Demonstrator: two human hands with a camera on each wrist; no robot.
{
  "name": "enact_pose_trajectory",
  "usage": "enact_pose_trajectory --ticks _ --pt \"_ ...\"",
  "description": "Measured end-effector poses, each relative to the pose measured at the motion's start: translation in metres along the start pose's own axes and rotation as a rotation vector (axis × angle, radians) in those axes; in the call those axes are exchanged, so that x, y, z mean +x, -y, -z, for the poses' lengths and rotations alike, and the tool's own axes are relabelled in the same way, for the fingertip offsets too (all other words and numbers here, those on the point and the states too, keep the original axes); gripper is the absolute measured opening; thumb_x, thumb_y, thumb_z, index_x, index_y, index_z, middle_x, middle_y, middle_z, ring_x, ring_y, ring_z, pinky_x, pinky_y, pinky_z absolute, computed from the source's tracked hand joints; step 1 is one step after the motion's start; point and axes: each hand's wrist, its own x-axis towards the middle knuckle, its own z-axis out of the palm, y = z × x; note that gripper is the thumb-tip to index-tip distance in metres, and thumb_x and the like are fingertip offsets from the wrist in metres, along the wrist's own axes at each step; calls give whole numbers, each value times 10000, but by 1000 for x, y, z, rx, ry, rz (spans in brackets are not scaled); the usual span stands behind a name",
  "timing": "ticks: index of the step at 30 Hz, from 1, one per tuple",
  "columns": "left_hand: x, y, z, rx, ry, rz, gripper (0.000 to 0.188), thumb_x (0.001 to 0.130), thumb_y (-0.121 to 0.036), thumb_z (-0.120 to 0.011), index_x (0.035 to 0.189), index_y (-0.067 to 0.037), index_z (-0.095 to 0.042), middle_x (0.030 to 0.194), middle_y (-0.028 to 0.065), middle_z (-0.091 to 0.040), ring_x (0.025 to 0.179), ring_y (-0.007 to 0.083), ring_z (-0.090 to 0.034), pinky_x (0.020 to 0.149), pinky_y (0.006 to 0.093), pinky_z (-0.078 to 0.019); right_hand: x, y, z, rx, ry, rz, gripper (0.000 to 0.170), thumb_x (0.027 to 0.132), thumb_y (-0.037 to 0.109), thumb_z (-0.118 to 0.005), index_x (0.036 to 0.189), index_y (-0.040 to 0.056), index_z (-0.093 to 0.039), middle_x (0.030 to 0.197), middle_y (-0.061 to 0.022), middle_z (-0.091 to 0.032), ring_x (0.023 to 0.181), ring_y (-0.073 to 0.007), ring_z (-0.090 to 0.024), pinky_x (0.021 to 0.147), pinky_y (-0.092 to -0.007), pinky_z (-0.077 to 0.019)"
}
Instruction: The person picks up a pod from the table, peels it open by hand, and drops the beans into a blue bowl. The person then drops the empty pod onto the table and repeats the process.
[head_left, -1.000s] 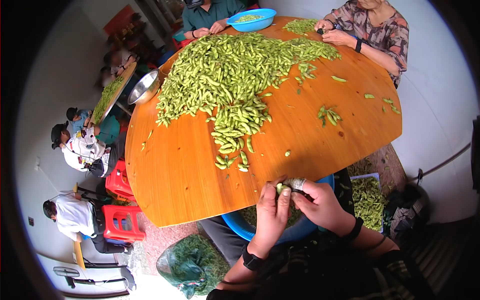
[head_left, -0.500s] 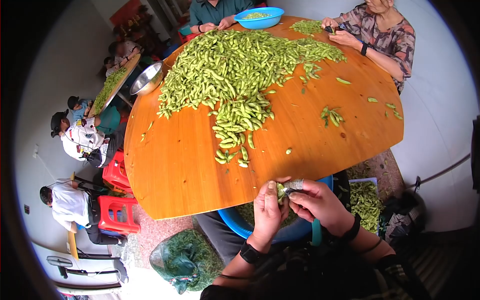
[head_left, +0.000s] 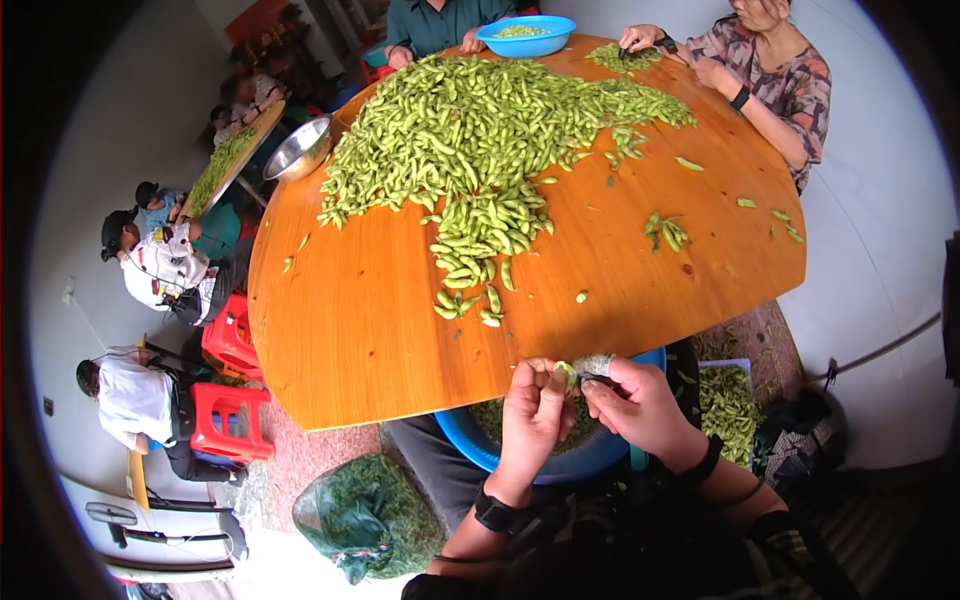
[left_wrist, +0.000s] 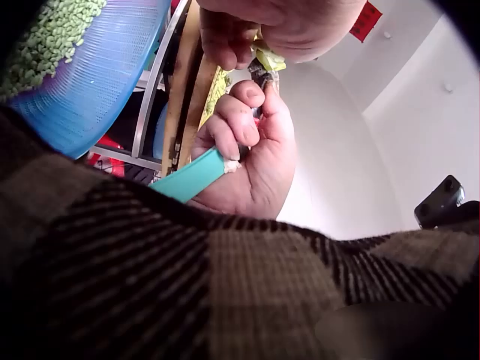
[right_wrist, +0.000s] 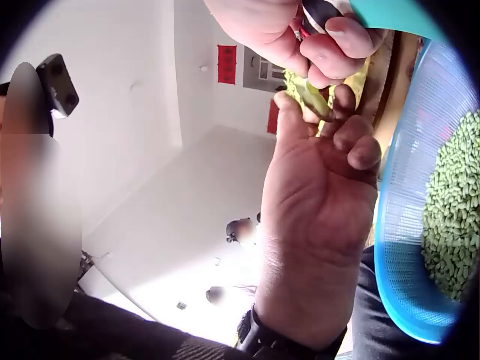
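the left hand (head_left: 533, 412) has its thumb and fingertips bent in on one green pod (right_wrist: 313, 97), pinching it; the right hand (head_left: 640, 410) is curled too, fingers folded over a teal strip (left_wrist: 193, 177), its tips meeting the pod. what the strip belongs to i cannot tell. the pod sits between both sets of fingertips, just by the table's near edge.

the step looks to be opening that pod. to do it well, i'd hold the shell firmly in the left hand, low enough not to hide the seam, and work with short, light pushes from the right so the beans aren't crushed or flung.

below the hands, partly under the near edge, the blue basin (head_left: 470, 452) holds shelled green beans (left_wrist: 56, 41); aiming the opening down at it should save strays.

further on, the table (head_left: 400, 360) carries a big pile of pods (head_left: 450, 140), its narrow tongue pointing at the near edge, handy for the next pick. a metal bowl (head_left: 298, 150) stands at the left edge.
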Motion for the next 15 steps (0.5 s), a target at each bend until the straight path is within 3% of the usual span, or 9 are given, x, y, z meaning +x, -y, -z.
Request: enact_pose_trajectory --ticks 3,6,8,12,15 --pt "0 -10 4 -79 12 129 77 999 -113 -465 1058 -67 -451 782 12 -532 535 45 -437 429 187 -323 -3 -5 -3 -15 13 2 120 922 48 -598 1027 -7 -618 661 -16 -587 589 -52 -530 527 -233 -425" --pt "0 -11 7 -81 -12 175 130 960 -48 -403 1074 -60 -464 782 6 -497 546 48 -413 464 193 -337 -6 -12 -9 -39 31 134 143 939 50 -556 1064 3 -607 678 16 -579 536 -21 -481 480 -194 -384" --pt "-1 -11 9 -75 -20 201 194 944 -30 -357 1094 -58 -478 813 13 -502 566 56 -425 489 190 -351 -7 -7 -12 -17 15 116 156 944 51 -549 1083 3 -602 681 15 -578 536 -22 -481 479 -194 -383" --pt "-4 -13 2 -50 -18 149 193 951 -28 -362 1104 -53 -476 830 16 -508 611 56 -443 515 184 -359 -7 0 -8 41 12 11 214 930 27 -570 1140 -6 -599 726 -9 -602 625 -43 -536 546 -215 -434" --pt "-7 -21 0 -101 -42 212 174 975 -48 -381 1123 -41 -472 853 15 -517 646 57 -455 534 177 -362 -5 -2 -5 111 1 -1 217 933 20 -560 1145 -3 -601 758 -7 -608 642 -40 -540 551 -208 -435"
